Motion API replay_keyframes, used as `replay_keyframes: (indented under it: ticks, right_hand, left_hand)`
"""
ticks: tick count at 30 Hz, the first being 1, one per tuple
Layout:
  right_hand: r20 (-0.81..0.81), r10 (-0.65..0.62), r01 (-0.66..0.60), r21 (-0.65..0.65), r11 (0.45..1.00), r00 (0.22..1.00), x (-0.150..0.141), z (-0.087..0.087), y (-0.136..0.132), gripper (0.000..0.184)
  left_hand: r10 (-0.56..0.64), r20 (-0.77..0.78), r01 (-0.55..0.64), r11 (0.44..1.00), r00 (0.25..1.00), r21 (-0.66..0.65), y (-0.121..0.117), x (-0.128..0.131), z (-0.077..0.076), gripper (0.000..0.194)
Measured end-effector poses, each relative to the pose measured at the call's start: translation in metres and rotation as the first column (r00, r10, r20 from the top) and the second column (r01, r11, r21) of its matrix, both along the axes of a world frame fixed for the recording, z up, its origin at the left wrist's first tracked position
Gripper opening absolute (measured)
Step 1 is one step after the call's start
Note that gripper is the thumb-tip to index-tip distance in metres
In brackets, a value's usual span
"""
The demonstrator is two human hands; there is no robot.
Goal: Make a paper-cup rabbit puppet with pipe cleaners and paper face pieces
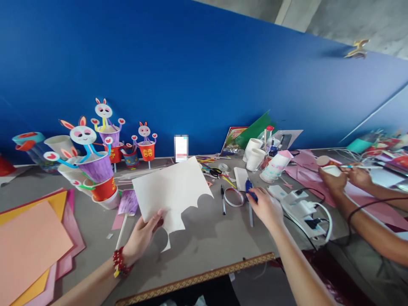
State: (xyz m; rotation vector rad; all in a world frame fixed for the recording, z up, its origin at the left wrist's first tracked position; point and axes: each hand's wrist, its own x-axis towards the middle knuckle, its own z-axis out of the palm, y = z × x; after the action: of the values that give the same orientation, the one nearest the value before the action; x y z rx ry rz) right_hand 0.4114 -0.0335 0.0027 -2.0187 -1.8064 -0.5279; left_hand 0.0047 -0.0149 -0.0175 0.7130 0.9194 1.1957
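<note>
My left hand [148, 229] pinches the lower edge of a white sheet of paper [172, 191] with thumb and fingers. Rounded bites are cut out of the sheet's lower right side, and a thin curved strip dangles below. My right hand [266, 206] has its fingers closed around a small blue tool [248, 185] above the table. A slim grey pen-like shaft [251, 217] shows below those fingers; whether it belongs to the tool I cannot tell. Left of this hand lie a roll of tape [234, 190] and a black pen [222, 199].
Rabbit figures on paper cups [103, 187] stand at left, behind coloured paper sheets [32, 242]. A power strip [298, 208] with cables lies right of my right hand. Another person's hands [338, 180] hold a cup and a pen at far right. Black scissors [214, 171] lie behind.
</note>
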Motion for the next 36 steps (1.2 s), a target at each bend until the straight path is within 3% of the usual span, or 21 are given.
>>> replay_keyframes:
  ticks: [2,5,8,10,15,18,22,26,31,32,34,35,36]
  right_hand:
    - [-0.011,-0.015,0.015,0.000,1.000,1.000,0.004,0.001,0.001,0.023]
    - [-0.121,0.116,-0.123,-0.052,0.991,0.986,-0.007,0.007,0.008,0.021]
    - [-0.156,0.209,-0.238,-0.206,0.949,0.966,-0.032,0.016,0.033,0.022]
    - [-0.142,0.160,-0.196,-0.287,0.938,0.977,-0.049,0.020,0.061,0.023]
    - [-0.157,0.041,-0.094,-0.341,0.935,0.987,-0.071,0.016,0.138,0.024]
    - [-0.207,-0.020,-0.060,-0.369,0.928,0.978,-0.074,0.010,0.167,0.016]
    - [-0.351,-0.068,-0.079,-0.389,0.918,0.934,-0.064,0.008,0.178,0.008]
    - [-0.541,-0.056,-0.129,-0.297,0.946,0.839,-0.048,0.017,0.168,0.013]
    - [-0.763,0.089,-0.251,-0.098,0.963,0.640,-0.048,0.034,0.121,0.030]
    - [-0.812,0.140,-0.290,-0.038,0.956,0.567,-0.053,0.035,0.106,0.032]
    - [-0.958,0.255,-0.389,0.186,0.902,0.132,-0.067,0.033,0.071,0.034]
    - [-0.972,0.234,-0.429,0.217,0.877,-0.012,-0.076,0.030,0.052,0.034]
    - [-0.979,0.182,-0.475,0.202,0.857,-0.089,-0.086,0.025,0.032,0.035]
  left_hand:
    - [-0.021,0.036,0.021,1.000,0.999,0.002,0.001,-0.002,0.006,0.039]
    - [-0.034,0.073,0.033,0.999,0.997,0.020,0.002,-0.002,0.014,0.031]
    - [0.000,0.071,-0.003,0.999,0.997,0.039,0.004,-0.001,0.015,0.031]
    - [0.035,0.049,-0.037,0.998,0.998,0.043,0.004,0.001,0.011,0.034]
    - [0.100,-0.049,-0.099,0.995,0.994,0.027,0.002,0.002,-0.002,0.037]
    - [0.096,-0.076,-0.093,0.995,0.992,0.047,0.002,0.001,-0.006,0.043]
    - [0.101,-0.158,-0.082,0.990,0.982,0.118,0.003,0.000,-0.007,0.044]
    - [0.079,-0.287,-0.023,0.981,0.955,0.192,0.002,-0.002,-0.007,0.037]
    - [0.085,-0.323,-0.003,0.970,0.942,0.245,-0.001,-0.003,-0.007,0.033]
    - [0.093,-0.314,-0.015,0.970,0.945,0.244,-0.001,-0.002,-0.007,0.033]
    - [0.112,-0.292,-0.045,0.973,0.950,0.226,-0.002,-0.002,-0.008,0.034]
    - [0.120,-0.282,-0.060,0.975,0.952,0.213,-0.002,-0.001,-0.008,0.035]
    - [0.133,-0.270,-0.080,0.977,0.954,0.200,-0.002,-0.001,-0.007,0.035]
